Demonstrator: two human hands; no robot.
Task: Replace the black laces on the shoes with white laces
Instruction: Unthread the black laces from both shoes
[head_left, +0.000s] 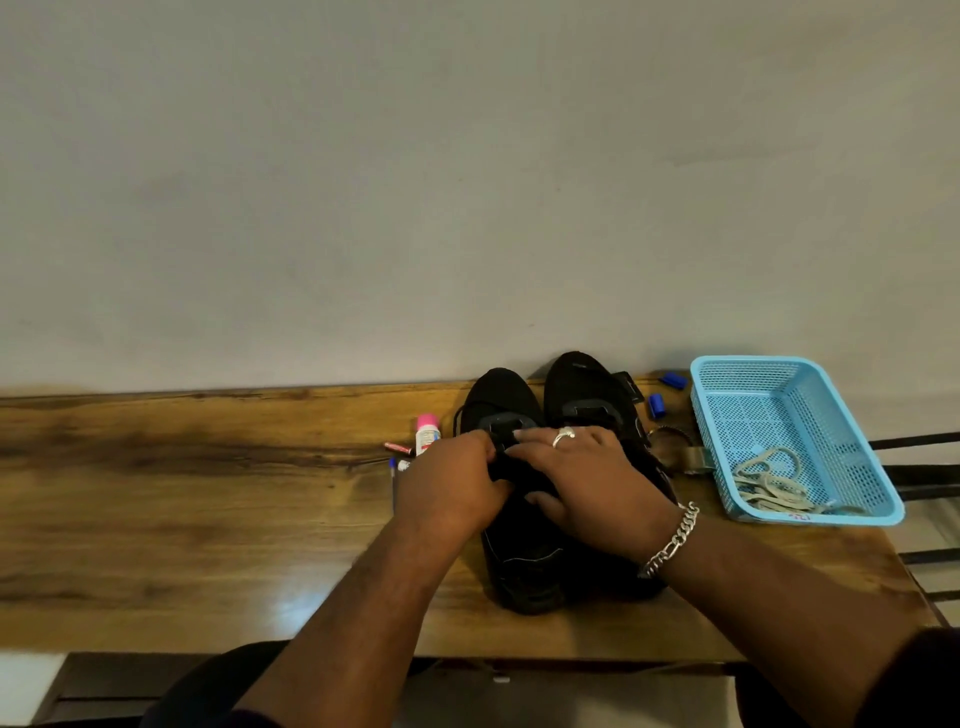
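Note:
Two black shoes stand side by side on the wooden table, toes toward the wall: the left shoe (501, 395) and the right shoe (582, 382). Both my hands work over the left shoe's lacing area. My left hand (449, 488) has its fingers curled on the black lace near the tongue. My right hand (582, 470), with a ring and a chain bracelet, lies across both shoes, fingers reaching to the same spot; what they hold is hidden. A loop of black lace (457, 418) sticks out on the shoe's left. White laces (769, 483) lie in the blue basket (748, 374).
A pink-capped white bottle (427, 431), a small red tube (397, 447) and a pen (393, 467) lie left of the shoes. Two blue caps (657, 405) and a metal ring object (675, 441) sit between shoes and basket. The wall runs along the table's far edge.

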